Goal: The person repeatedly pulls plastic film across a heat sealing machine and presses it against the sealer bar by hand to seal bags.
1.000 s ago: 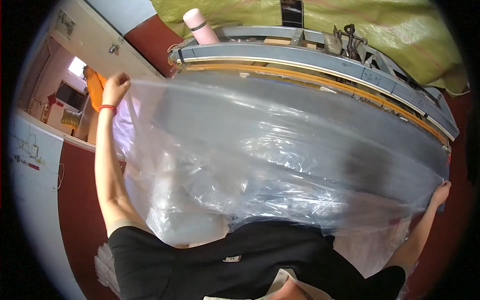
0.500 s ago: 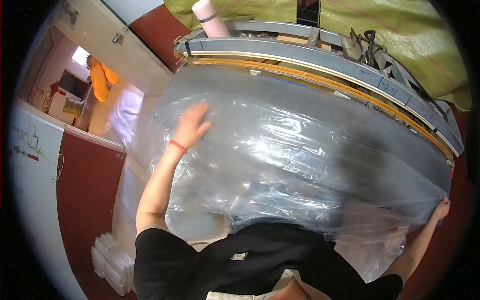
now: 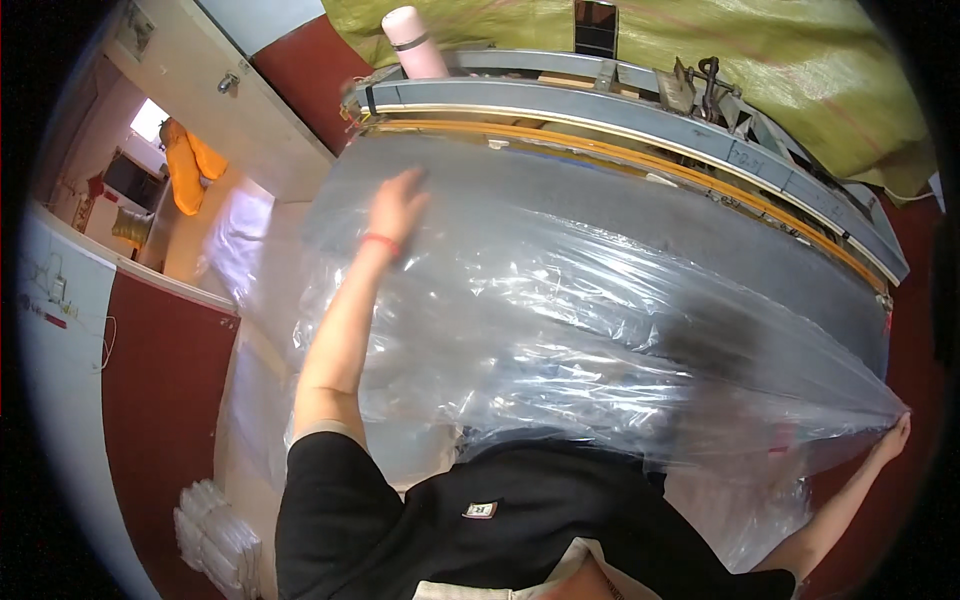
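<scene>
A large sheet of clear plastic film [image 3: 560, 290] lies wrinkled over a grey flat work surface [image 3: 480, 170] and hangs down its near side in front of me. My left hand [image 3: 398, 208], with a red bead bracelet on the wrist, rests over the upper left part of the film, its fingers stretched and slightly blurred. Off at the far right, my right hand [image 3: 898, 432] pinches a corner of the film and draws it taut past the surface's right end.
Behind the surface runs a grey metal beam [image 3: 560, 108] with orange strips along it. A pink bottle [image 3: 415, 45] and a metal clamp [image 3: 708, 90] sit on the frame. Bundled clear plastic [image 3: 217, 540] lies on the floor at left, below an open door [image 3: 215, 75].
My left hand has slid forward across the film, away from me. My right hand has moved slightly down and right, pulling the film's corner tighter.
</scene>
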`<state>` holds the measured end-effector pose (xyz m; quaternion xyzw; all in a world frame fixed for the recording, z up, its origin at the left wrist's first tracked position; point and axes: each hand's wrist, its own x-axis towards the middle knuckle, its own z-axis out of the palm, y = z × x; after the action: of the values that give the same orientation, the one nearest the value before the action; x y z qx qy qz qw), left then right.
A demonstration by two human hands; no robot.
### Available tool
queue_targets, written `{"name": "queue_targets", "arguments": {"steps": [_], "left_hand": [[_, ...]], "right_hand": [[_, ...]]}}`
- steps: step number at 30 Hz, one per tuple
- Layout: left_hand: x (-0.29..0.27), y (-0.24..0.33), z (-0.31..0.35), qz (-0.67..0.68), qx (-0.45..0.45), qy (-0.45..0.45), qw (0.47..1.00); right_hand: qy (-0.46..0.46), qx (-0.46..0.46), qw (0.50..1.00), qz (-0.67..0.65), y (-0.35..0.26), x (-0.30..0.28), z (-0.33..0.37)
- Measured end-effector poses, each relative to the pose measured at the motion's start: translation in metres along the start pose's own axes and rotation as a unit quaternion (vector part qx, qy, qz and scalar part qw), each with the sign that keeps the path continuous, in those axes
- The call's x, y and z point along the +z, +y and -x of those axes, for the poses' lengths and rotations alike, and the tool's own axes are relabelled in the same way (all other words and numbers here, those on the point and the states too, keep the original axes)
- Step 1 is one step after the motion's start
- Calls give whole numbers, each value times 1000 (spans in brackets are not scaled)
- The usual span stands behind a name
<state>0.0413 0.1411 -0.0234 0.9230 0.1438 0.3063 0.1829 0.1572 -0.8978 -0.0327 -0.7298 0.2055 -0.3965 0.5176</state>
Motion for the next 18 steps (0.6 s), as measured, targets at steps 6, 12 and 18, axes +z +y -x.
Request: {"name": "queue_targets", "arguments": {"steps": [6, 12, 18], "left_hand": [[-5, 17, -19, -52, 84, -1, 995], [-42, 64, -67, 344, -222, 183, 894], [44, -66, -85, 285, -212, 154, 922]], "right_hand": [[-125, 43, 976, 174, 19, -6, -39], [39, -72, 940, 331, -83, 163, 30], [13, -153, 973, 173, -28, 243, 39]]}}
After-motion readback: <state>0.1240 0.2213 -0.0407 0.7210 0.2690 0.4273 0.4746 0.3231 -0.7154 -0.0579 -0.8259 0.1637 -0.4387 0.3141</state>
